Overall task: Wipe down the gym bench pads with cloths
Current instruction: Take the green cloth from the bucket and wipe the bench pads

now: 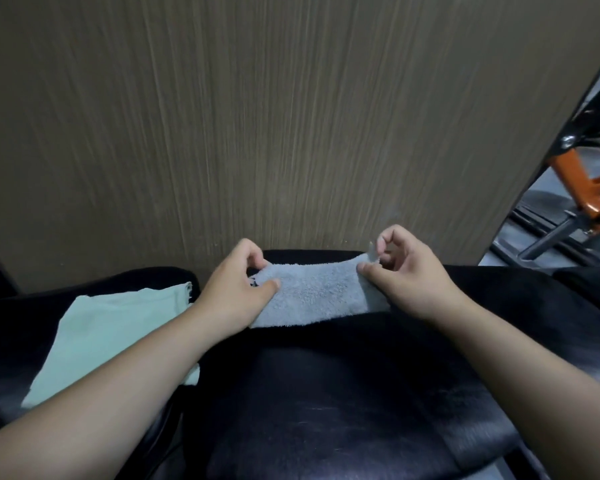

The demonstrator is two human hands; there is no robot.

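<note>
Currently both hands grip a grey terry cloth [314, 294] stretched over the far end of the black bench pad [326, 393]. Left hand [234, 289] pinches its left end, thumb against curled fingers [253, 258]. Right hand [411, 275] pinches the right end likewise. Mint-green cloth [118, 337] lies flat on the left pad [11, 341], untouched.
</note>
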